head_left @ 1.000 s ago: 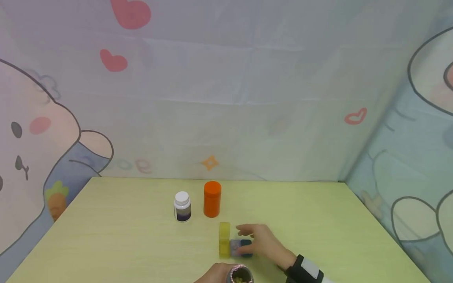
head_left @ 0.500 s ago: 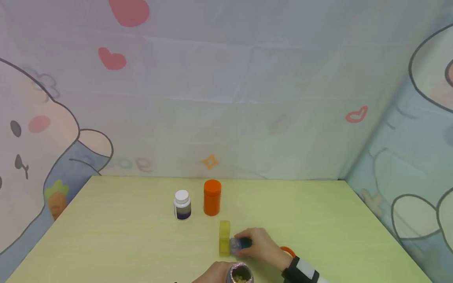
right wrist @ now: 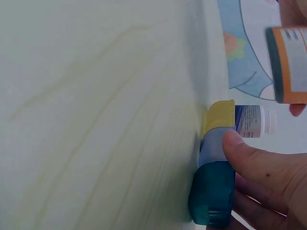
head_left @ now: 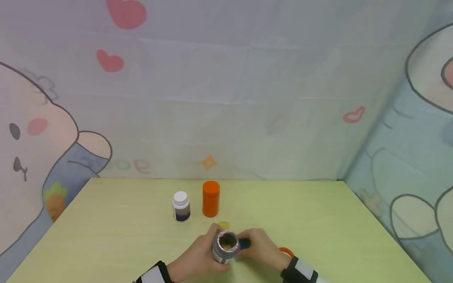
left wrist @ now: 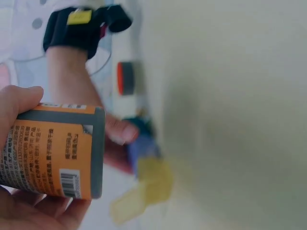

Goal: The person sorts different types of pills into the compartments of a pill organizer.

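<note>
My left hand (head_left: 198, 251) grips an uncapped grey bottle with an orange label (left wrist: 62, 148), held upright and raised over the table. Small yellowish pieces show inside its mouth, which has a ragged pinkish rim. Just to the right, my right hand (head_left: 262, 249) holds a small pill organizer (right wrist: 213, 189) on the tabletop, thumb on its blue section. Its sections run yellow, blue and teal; in the left wrist view the yellow lid (left wrist: 128, 206) stands open. From the head, the bottle covers most of the organizer.
A white-capped bottle (head_left: 181, 206) and an orange bottle (head_left: 211, 198) stand farther back on the table (head_left: 124, 228). An orange and grey cap (left wrist: 125, 78) lies beside my right wrist. A printed cloth (head_left: 226, 98) hangs behind the table.
My left hand has carried the bottle forward and slightly left, from the front edge of view to over the organizer. My right hand has closed its fingers on the organizer.
</note>
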The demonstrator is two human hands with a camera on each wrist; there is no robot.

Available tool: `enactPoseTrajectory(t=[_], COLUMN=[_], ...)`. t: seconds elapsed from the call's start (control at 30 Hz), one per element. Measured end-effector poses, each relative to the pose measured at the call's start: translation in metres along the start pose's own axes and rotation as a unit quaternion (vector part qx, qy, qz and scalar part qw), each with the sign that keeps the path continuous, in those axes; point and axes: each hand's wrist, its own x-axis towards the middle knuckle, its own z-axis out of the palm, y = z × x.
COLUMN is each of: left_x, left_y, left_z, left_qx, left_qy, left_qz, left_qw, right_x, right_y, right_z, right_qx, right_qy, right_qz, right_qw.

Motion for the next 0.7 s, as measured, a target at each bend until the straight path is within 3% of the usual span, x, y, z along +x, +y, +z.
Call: enactPoseTrajectory(t=[0.07,0.23,0.37,0.5,0.7], left_x=[0.002,0.006,0.01,0.012,0.013], left_y=[0.002,0.003,-0.002,-0.008,-0.013], left_z=[-0.012,-0.037,-0.047,-0.05,-0.05], left_qx=[0.046,0.113,0.181,0.21,0.242], left_qy=[0.032,0.07,0.092,0.087,0.04], left_qz=[0.018,0.001,-0.005,-0.018,-0.048], left_qw=[0.9983,0.9912,0.9792,0.9736,0.9682], right_x=[0.0,0.0,-0.001,-0.001,0.0], right_y=[0.001,0.001,0.0,0.0,-0.004], right_z=[0.0,0.0,-0.001,-0.001,-0.003], right_qx=[-0.003,-0.004,-0.003,0.0,0.008], right_qy=[0.003,-0.001,-0.006,-0.011,-0.019], right_qz=[0.0,0.01,0.019,0.027,0.039], right_qw=[1.0,0.9999,0.9998,0.9996,0.999])
